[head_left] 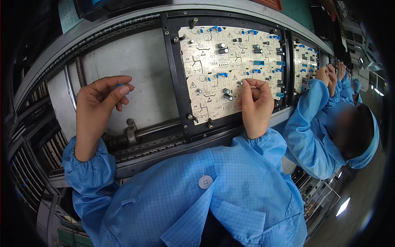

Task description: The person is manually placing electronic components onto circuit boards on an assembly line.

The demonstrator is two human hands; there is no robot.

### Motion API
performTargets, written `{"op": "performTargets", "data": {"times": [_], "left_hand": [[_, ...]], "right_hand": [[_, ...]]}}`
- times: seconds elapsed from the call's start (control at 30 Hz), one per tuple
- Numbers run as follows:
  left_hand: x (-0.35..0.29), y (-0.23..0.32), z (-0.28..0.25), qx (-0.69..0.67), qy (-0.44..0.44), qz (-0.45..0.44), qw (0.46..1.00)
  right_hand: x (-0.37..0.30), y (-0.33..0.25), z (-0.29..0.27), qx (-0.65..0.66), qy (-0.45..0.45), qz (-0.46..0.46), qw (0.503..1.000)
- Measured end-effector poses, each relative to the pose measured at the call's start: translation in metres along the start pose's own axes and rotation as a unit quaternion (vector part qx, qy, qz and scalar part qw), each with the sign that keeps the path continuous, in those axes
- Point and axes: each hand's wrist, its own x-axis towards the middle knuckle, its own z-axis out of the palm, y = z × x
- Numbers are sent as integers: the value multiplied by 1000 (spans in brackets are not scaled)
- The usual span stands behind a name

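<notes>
Your left hand (100, 96) pinches a small blue part (119, 85) between thumb and fingertips, over the grey metal plate (140, 57). To its right, the circuit board (215, 113) lies in a black frame (175, 80). Your right hand (257, 106) is over the board's near half, thumb and forefinger at a small silver can (240, 83) (whether they grip it, I cannot tell).
</notes>
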Motion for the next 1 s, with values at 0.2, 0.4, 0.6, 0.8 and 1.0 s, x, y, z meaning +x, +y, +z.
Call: {"op": "performTargets", "data": {"times": [0.2, 0.4, 0.6, 0.8, 1.0], "left_hand": [[0, -2, -2, 3, 4, -5, 1000], [0, -3, -5, -2, 3, -4, 1000], [1, 0, -5, -7, 6, 7, 1000], [6, -9, -15, -6, 18, 23, 1000], [4, 4, -11, 0, 54, 65, 996]], "right_hand": [[1, -4, 3, -37, -3, 1, 999], [3, 1, 4, -84, -7, -33, 996], [-1, 2, 2, -212, 33, -149, 965], [-7, 4, -49, -191, -96, -264, 941], [-8, 59, -86, -92, 203, -202, 954]]}}
